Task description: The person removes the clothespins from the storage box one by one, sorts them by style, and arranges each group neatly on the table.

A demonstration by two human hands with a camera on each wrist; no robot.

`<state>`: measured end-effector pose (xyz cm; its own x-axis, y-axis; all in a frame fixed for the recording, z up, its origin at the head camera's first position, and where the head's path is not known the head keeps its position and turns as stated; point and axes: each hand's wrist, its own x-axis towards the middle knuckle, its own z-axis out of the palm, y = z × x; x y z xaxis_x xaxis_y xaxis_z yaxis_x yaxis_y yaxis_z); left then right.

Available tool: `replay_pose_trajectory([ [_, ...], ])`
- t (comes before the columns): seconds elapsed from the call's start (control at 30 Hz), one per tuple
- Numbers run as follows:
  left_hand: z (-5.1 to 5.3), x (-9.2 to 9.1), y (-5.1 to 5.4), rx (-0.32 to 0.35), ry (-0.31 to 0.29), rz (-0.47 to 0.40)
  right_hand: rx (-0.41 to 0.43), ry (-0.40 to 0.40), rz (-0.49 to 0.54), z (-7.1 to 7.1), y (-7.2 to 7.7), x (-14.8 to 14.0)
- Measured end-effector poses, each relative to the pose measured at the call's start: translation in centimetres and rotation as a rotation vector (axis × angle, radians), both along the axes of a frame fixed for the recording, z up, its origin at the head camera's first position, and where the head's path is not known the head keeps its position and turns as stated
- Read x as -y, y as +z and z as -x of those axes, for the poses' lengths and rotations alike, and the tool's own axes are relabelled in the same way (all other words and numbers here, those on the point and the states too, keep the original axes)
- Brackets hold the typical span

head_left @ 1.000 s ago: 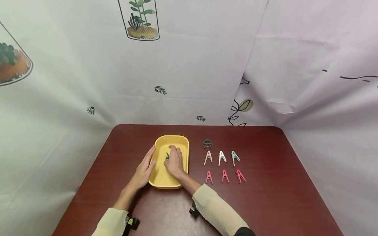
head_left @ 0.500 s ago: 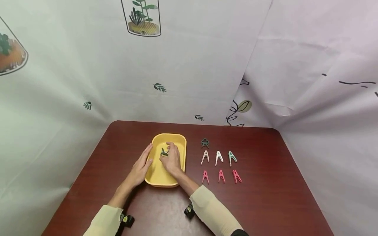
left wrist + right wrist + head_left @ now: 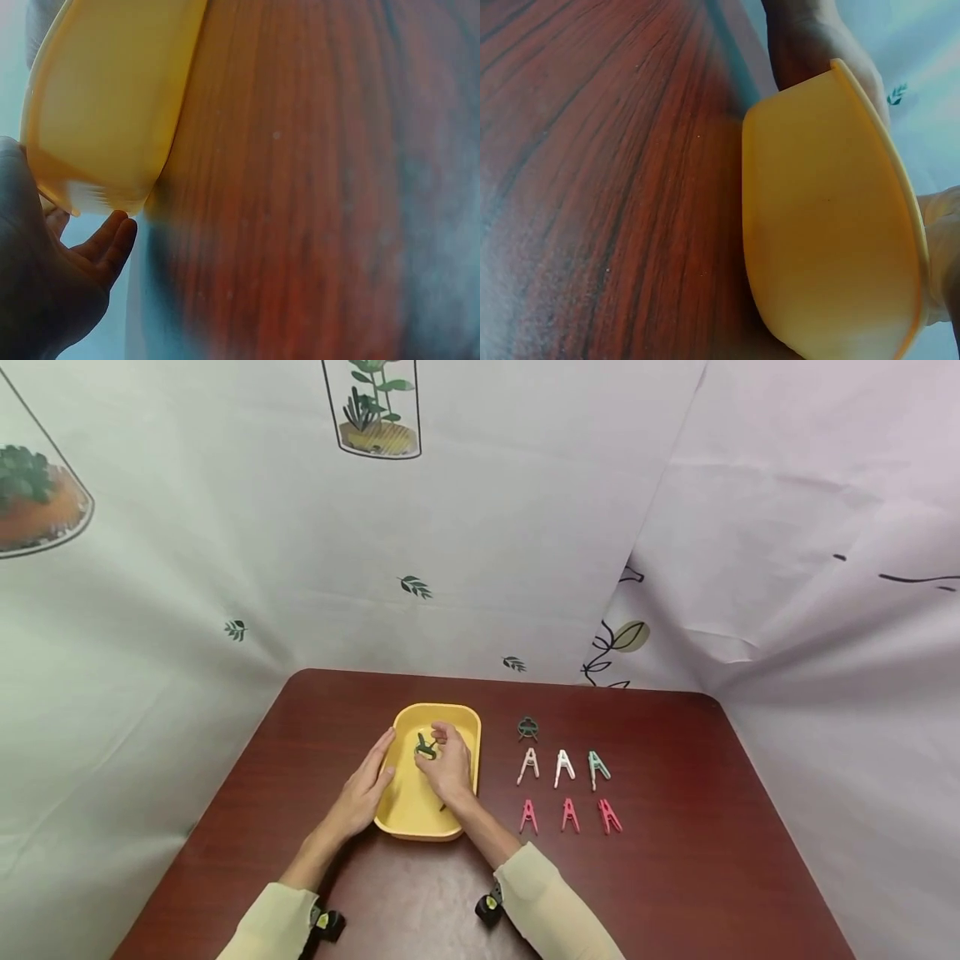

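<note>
A yellow plastic basin [image 3: 408, 797] stands on the table, left of its middle. My left hand [image 3: 362, 793] rests along its left side, fingers straight; in the left wrist view, fingertips [image 3: 120, 236] touch the basin's end wall. My right hand [image 3: 450, 768] is inside the basin, with a small dark green clip [image 3: 425, 747] between its curled thumb and fingers. A thin dark piece [image 3: 442, 807] shows beside the right wrist, mostly hidden. From the right wrist view, the basin wall [image 3: 825, 202] covers most of the right hand's work.
Right of the basin lie a dark green clip [image 3: 528, 728], then a row of a pale pink clothespin [image 3: 529, 764], a white clothespin [image 3: 564, 768] and a mint clothespin [image 3: 597, 768]. In front are three pink clothespins [image 3: 570, 815]. A patterned cloth [image 3: 465, 543] hangs behind the table.
The right hand has risen slightly and turned, so more of the dark green clip shows. A dark piece has come into sight by the right wrist. The left hand stays against the basin.
</note>
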<state>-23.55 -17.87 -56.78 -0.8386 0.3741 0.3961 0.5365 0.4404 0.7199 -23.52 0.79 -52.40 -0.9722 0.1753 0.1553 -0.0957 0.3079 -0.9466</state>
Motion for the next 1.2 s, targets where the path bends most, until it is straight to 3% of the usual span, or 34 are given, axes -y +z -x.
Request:
replay_pose_trajectory([
  [0.33, -0.4, -0.5, -0.2, 0.029, -0.020, 0.016, -0.030, -0.016, 0.085, -0.7, 1.2, -1.8],
  [0.83, -0.1, -0.7, 0.2, -0.006, -0.014, 0.018, -0.074, -0.075, 0.138, -0.1, 3.2, -4.9],
  [1.2, 0.0, -0.2, 0.0, -0.058, -0.029, -0.012, -0.074, -0.113, 0.116, 0.5, 3.3, -7.4],
])
